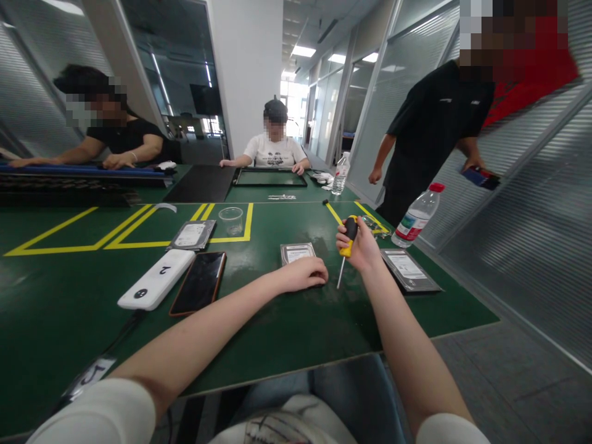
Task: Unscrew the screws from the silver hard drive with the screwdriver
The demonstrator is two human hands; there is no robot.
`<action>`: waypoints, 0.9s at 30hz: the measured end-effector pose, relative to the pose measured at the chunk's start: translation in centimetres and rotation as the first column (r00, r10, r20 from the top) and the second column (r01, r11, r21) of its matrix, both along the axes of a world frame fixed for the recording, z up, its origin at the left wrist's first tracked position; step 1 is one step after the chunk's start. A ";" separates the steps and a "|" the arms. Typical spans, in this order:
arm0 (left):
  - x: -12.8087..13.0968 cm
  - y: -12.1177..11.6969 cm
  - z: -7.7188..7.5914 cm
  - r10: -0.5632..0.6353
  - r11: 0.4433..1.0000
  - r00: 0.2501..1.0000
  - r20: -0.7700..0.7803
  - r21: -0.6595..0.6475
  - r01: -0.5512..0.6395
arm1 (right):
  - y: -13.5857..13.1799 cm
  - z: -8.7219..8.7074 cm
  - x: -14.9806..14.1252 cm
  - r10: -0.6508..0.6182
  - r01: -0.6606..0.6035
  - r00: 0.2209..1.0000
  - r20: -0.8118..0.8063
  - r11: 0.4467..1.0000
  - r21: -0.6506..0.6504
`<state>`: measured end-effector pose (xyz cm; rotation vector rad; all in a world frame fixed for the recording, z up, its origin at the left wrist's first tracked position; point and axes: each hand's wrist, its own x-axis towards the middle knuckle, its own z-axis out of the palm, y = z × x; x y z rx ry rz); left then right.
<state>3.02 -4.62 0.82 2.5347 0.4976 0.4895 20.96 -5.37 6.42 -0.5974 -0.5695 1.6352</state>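
In my right hand [363, 248] is a screwdriver [351, 231] with a yellow and black handle, gripped in closed fingers. Its thin metal shaft points down, the tip above the green table to the right of my left hand [306, 274]. That left hand lies over the near part of a hard drive [297, 251], fingers curled down at its right side. The hand hides much of this drive, but its white label shows at the far end. Another hard drive [409, 271] lies label up beside my right forearm.
On the left are a third hard drive [192, 234], a white power bank [157, 280] with a cable, a phone [198, 283] and a clear plastic cup [231, 220]. A water bottle [420, 216] stands at the right edge. Two people sit at the table [259, 345]; another stands at right.
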 end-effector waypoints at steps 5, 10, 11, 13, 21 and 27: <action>-0.1 0.3 -0.4 0.004 1.000 1.000 0.022 -0.023 -0.003 | 0.0 0.0 0.0 -0.009 0.009 1.000 0.013 1.000 0.010; -0.1 0.3 -0.7 0.036 0.998 0.999 0.041 -0.054 -0.034 | -0.1 0.1 -0.1 -0.022 0.021 1.000 0.017 1.000 0.006; 0.0 0.3 -0.7 0.043 0.997 0.998 0.043 -0.060 -0.040 | -0.1 0.1 -0.1 -0.026 0.026 1.000 0.013 1.000 0.001; 0.1 0.2 -0.7 0.057 0.996 0.997 0.045 -0.070 -0.054 | -0.1 0.1 -0.1 -0.030 0.030 1.000 0.006 1.000 -0.006; 0.5 0.3 -1.0 0.132 0.987 0.991 0.029 -0.101 -0.129 | 0.0 0.1 0.0 -0.049 0.049 0.999 0.023 0.999 0.007; 0.5 0.3 -0.9 0.140 0.985 0.990 0.022 -0.105 -0.137 | -0.2 0.0 -1.0 -0.255 0.240 0.965 0.068 0.954 0.179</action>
